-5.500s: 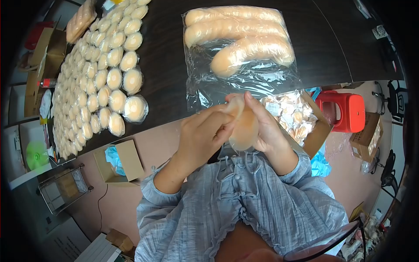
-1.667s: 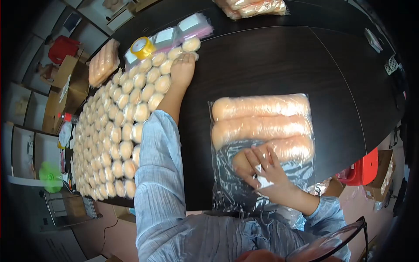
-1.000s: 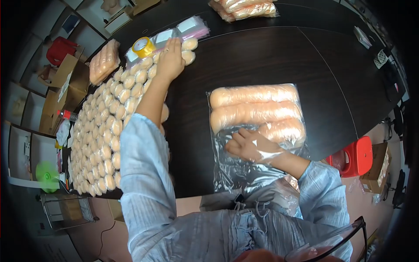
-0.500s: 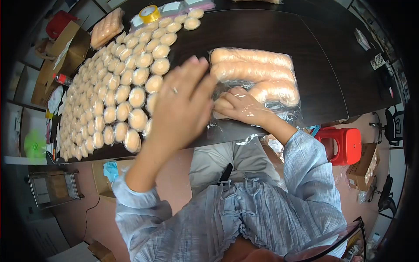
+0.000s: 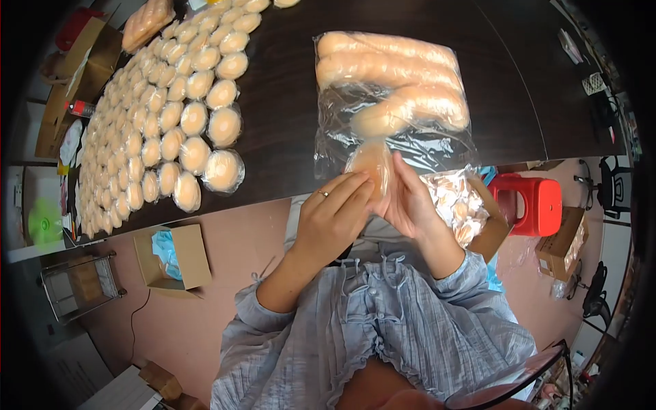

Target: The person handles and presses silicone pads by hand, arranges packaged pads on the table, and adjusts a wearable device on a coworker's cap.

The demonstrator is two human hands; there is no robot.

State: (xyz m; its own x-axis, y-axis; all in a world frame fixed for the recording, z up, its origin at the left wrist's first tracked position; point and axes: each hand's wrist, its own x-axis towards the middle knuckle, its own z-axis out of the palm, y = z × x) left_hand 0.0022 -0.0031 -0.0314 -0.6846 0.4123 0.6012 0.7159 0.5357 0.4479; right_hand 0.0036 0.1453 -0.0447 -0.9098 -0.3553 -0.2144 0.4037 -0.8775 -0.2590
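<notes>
One pad (image 5: pixel 372 158) is held by both hands, in front of the person near the table's edge, its far end overlapping a clear bag (image 5: pixel 328 147) in view. The left hand (image 5: pixel 335 213), with a ring (image 5: pixel 324 193) on one finger, pinches the pad's near left side with bent fingers. The right hand (image 5: pixel 415 212) cradles it from the right, thumb raised; its other fingers are largely hidden. Clear film shines over the pad. The bag lies flat on the dark table (image 5: pixel 277 116), holding three rows (image 5: pixel 386 68) of stacked beige pads, the nearest row shorter and curved. To the left, many wrapped pads (image 5: pixel 171 115) cover the table in close rows, with a bottle (image 5: pixel 83 108) beyond their left side. Below the table's edge on the right, a carton (image 5: pixel 490 236) holds small packets (image 5: pixel 454 205), near a red stool (image 5: pixel 544 205). On the left, another carton (image 5: pixel 193 254) holds something blue (image 5: pixel 165 253), beside a wire cart (image 5: pixel 83 290).
</notes>
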